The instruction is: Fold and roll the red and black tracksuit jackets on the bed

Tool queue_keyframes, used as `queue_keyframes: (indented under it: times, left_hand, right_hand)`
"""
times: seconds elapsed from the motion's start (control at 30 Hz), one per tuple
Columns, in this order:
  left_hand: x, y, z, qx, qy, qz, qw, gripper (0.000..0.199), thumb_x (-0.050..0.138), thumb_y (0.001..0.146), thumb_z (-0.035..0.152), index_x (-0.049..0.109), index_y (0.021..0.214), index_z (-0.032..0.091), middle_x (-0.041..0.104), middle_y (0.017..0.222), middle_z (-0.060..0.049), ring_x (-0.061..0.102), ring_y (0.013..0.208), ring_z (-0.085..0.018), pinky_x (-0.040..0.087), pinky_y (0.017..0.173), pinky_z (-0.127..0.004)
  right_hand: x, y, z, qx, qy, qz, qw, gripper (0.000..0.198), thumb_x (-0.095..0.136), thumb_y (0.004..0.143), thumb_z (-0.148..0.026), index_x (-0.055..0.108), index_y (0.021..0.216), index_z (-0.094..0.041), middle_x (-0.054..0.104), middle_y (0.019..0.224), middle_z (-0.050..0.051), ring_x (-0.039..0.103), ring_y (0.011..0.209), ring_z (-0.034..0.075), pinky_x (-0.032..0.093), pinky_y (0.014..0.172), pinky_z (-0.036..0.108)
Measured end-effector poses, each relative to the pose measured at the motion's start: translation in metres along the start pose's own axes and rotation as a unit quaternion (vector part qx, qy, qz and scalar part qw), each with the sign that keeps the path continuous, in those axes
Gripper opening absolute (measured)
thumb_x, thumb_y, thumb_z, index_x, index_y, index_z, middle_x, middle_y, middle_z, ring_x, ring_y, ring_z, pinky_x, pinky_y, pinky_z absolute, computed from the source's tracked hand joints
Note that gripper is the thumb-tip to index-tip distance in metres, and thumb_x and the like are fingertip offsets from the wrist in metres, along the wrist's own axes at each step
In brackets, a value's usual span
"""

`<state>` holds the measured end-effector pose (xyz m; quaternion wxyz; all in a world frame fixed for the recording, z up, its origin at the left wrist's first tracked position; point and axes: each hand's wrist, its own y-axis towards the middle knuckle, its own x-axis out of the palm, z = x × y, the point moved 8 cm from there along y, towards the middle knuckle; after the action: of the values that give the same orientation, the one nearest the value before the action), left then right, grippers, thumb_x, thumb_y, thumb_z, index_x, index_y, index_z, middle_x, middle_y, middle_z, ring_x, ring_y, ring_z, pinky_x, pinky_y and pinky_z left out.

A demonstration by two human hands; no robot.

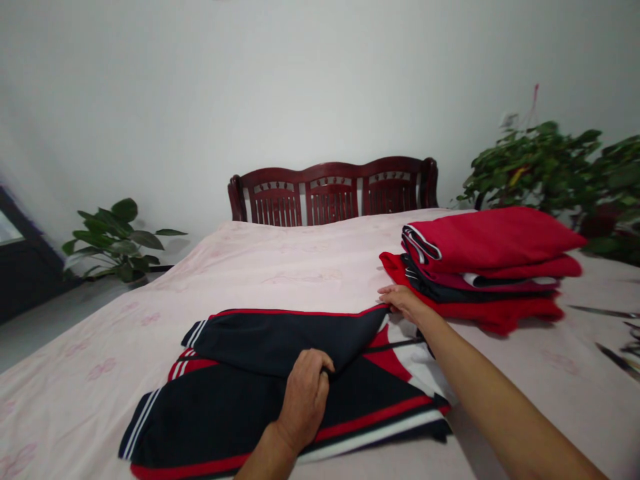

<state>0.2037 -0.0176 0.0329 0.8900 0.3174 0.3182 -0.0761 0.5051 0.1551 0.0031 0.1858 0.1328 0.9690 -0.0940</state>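
Navy jacket (240, 407) with red and white trim lies flat on the bed (300, 260), near the front edge, in front of the person. Its long axis runs roughly left to right across the view, tilted a little so the left end sits nearer the camera. Striped cuffs or hem bands point left; the red-and-white panel end points right, toward the stack.

A folded-over navy part, likely a sleeve (280, 337), lies across the upper part of the jacket, also running left to right, its striped cuff at the left end and a thin red edge along its far side.

Left hand (305, 393): palm down on the jacket at mid-length, fingers curled and pinching the near edge of the folded sleeve.

Right hand (403, 301): arm stretched forward, fingers closed on the far right corner of the folded navy part, where it meets the red edge. Hand sits just beside the stack, apparently not touching it.

Stack of folded clothes (485, 263): red pieces with dark and white layers between, on the bed to the right of the jacket, farther back.

Surroundings: pink patterned bedcover; dark red wooden headboard (333, 190) at the far end; a leafy plant (117, 240) on the left floor, a larger plant (555, 167) at right behind the stack; white wall.
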Motion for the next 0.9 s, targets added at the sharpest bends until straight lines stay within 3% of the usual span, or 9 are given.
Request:
queue_keyframes:
  times: [0.13,0.3,0.43,0.53,0.67,0.8,0.9]
  left_hand:
    - [0.009,0.000,0.002,0.009,0.039,-0.041,0.998,0.024,0.039,0.085,0.006,0.055,0.091,0.023,0.062,0.093,-0.005,0.056,0.092,-0.022,0.045,0.085,-0.038]
    - [0.017,-0.001,0.004,0.017,0.076,-0.080,0.994,0.025,0.041,0.084,0.005,0.057,0.093,0.023,0.063,0.095,-0.006,0.055,0.092,-0.023,0.044,0.086,-0.040]
    - [0.017,-0.001,0.003,0.010,0.080,-0.080,0.994,0.025,0.040,0.085,0.005,0.057,0.093,0.022,0.062,0.094,-0.005,0.055,0.091,-0.023,0.044,0.085,-0.039]
    - [0.018,-0.001,0.004,0.009,0.087,-0.089,0.992,0.024,0.041,0.084,0.005,0.057,0.092,0.022,0.062,0.093,-0.005,0.055,0.091,-0.023,0.044,0.085,-0.039]
    - [0.017,0.000,0.009,0.015,0.089,-0.101,0.991,0.022,0.046,0.081,0.004,0.057,0.089,0.022,0.063,0.094,-0.005,0.054,0.091,-0.023,0.043,0.086,-0.038]
    - [0.015,0.002,0.013,0.019,0.076,-0.106,0.991,0.018,0.049,0.084,0.009,0.060,0.089,0.023,0.064,0.095,-0.004,0.054,0.092,-0.022,0.043,0.086,-0.037]
    - [0.014,0.004,0.010,0.011,0.071,-0.107,0.992,0.016,0.047,0.091,0.015,0.061,0.089,0.023,0.065,0.093,-0.004,0.055,0.090,-0.022,0.042,0.085,-0.036]
  right_hand:
    - [-0.011,0.000,0.008,-0.011,-0.011,0.027,1.000,0.024,0.069,0.081,-0.014,0.065,0.104,-0.013,0.068,0.077,0.004,0.059,0.057,0.010,0.045,0.050,0.019]
    - [-0.012,0.000,0.012,-0.047,-0.061,0.060,0.995,0.010,0.064,0.079,-0.013,0.066,0.089,-0.016,0.069,0.078,0.003,0.065,0.070,0.013,0.046,0.057,0.018]
    - [-0.008,-0.004,0.009,-0.071,-0.118,0.042,0.990,0.016,0.059,0.086,-0.020,0.065,0.100,-0.014,0.068,0.076,0.003,0.064,0.068,0.014,0.047,0.059,0.020]
    - [-0.009,-0.009,0.002,-0.105,-0.186,0.038,0.976,0.016,0.064,0.082,-0.016,0.066,0.098,-0.015,0.069,0.087,0.006,0.066,0.086,0.017,0.050,0.074,0.023]
    - [-0.007,-0.020,-0.016,-0.148,-0.277,0.033,0.949,0.010,0.062,0.083,-0.012,0.069,0.089,-0.015,0.068,0.107,0.013,0.059,0.115,0.023,0.043,0.100,0.031]
    - [0.010,-0.050,-0.041,-0.178,-0.340,0.031,0.923,0.029,0.054,0.090,-0.019,0.066,0.115,-0.013,0.059,0.133,0.020,0.045,0.134,0.030,0.030,0.113,0.043]
    - [0.046,-0.086,-0.051,-0.209,-0.364,0.003,0.908,0.047,0.047,0.095,-0.032,0.054,0.138,-0.013,0.048,0.149,0.019,0.036,0.142,0.030,0.024,0.118,0.043]
